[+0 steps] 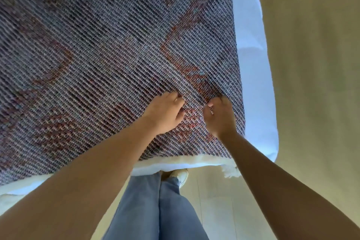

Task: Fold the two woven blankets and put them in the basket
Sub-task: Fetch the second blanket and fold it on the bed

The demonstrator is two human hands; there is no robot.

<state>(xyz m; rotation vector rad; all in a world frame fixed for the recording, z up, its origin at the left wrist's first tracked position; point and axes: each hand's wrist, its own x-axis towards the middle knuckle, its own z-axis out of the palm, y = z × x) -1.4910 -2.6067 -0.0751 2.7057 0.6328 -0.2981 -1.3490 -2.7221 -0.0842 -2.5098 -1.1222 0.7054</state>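
Blanket [97, 54] lies spread flat on the white bed [255, 76], grey-and-rust weave up, its right edge just inside the bed's edge and its near edge by the person's legs. Both hands are down on it, close together near the right near corner. Left hand [165, 115] has its fingers curled into the weave, pinching up cloth. Right hand [220, 117] does the same just beside it, fingers tucked in, with a small ridge raised between them. By my read this is the opening of the first fold: taking hold, nothing doubled over yet. A cream fringe [230, 172] pokes out under the near edge; whether it belongs to the second blanket I cannot tell. No basket in view. The next move calls for the hands to part along an edge, lift evenly and carry it across so the halves meet square; the loose weave looks apt to sag and skew.
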